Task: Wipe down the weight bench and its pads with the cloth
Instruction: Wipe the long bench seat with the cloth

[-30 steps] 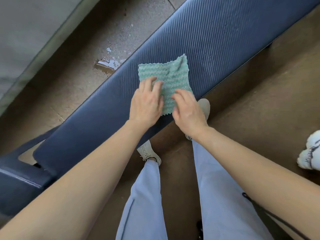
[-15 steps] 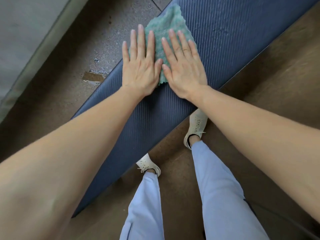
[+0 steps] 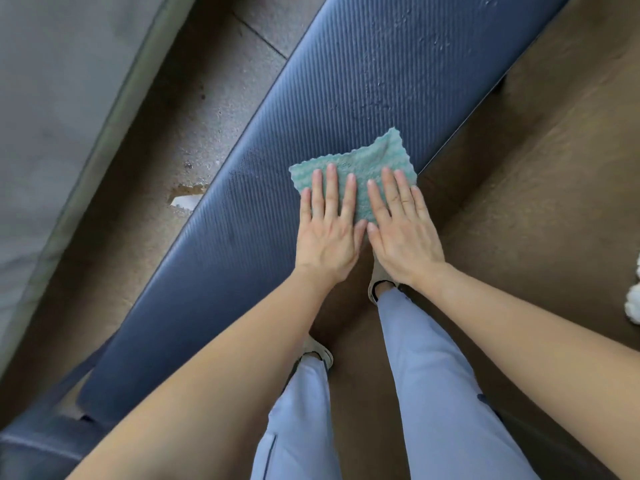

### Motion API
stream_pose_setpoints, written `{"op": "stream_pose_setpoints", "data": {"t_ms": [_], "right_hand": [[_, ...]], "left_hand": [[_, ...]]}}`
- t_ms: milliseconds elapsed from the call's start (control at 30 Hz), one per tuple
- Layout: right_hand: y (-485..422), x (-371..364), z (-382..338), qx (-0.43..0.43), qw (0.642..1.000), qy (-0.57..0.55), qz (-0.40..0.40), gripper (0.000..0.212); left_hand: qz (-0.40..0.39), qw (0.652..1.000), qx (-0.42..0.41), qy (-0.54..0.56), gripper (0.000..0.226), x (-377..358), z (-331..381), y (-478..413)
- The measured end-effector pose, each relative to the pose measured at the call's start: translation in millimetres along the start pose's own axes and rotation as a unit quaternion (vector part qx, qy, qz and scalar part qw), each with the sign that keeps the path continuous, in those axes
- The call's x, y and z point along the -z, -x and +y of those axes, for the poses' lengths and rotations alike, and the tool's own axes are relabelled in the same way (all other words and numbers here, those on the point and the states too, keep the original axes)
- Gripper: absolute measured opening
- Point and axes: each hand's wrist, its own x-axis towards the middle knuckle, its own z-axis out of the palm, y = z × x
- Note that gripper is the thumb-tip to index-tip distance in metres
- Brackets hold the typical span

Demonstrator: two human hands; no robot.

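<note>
A long dark blue ribbed bench pad (image 3: 346,81) runs diagonally from lower left to upper right. A teal textured cloth (image 3: 374,164) lies flat on it, close to the pad's near edge. My left hand (image 3: 327,233) and my right hand (image 3: 403,233) rest side by side on the cloth's near half, palms down and fingers stretched out, pressing it against the pad. The cloth's far corner sticks out beyond my fingertips. Farther up, the pad's surface looks speckled with droplets or marks.
A second dark pad (image 3: 41,441) joins the bench at the bottom left. On the brown floor beyond the bench is a wet patch (image 3: 185,195), with a grey mat (image 3: 52,98) behind it. My legs and pale shoes (image 3: 317,348) stand against the bench's near side. A white object (image 3: 633,303) shows at the right edge.
Both hands pushed the cloth across to the pad's far edge, then drew it back to the near edge. The fingers went from curled to flat.
</note>
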Motion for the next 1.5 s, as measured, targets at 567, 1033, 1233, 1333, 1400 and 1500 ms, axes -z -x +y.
{"op": "stream_pose_setpoints", "data": {"t_ms": [567, 1033, 1233, 1333, 1400, 1500], "right_hand": [[-161.7, 78.3, 49.7, 0.083, 0.994, 0.046, 0.061, 0.067], [-64.0, 57.0, 78.7, -0.045, 0.998, 0.025, -0.026, 0.072], [-170.3, 99.9, 91.2, 0.020, 0.997, 0.068, 0.034, 0.070], [-225.1, 123.8, 104.1, 0.058, 0.994, 0.078, 0.043, 0.069], [-247.9, 136.6, 116.3, 0.085, 0.992, 0.080, 0.042, 0.068], [-254.9, 141.2, 129.6, 0.115, 0.989, 0.080, 0.043, 0.068]], "left_hand": [[0.056, 0.996, 0.067, 0.008, 0.073, 77.9, -43.3, -147.7], [-0.016, 0.998, -0.057, -0.011, 0.076, 52.3, 31.2, -107.7], [0.034, 0.999, -0.002, 0.002, 0.075, 92.0, -10.8, -182.4], [0.044, 0.998, 0.044, 0.030, 0.073, 113.0, -21.5, -224.8], [0.036, 0.996, 0.063, 0.056, 0.074, 121.6, -22.3, -246.1], [0.043, 0.994, 0.080, 0.056, 0.074, 124.1, -16.7, -253.6]]}}
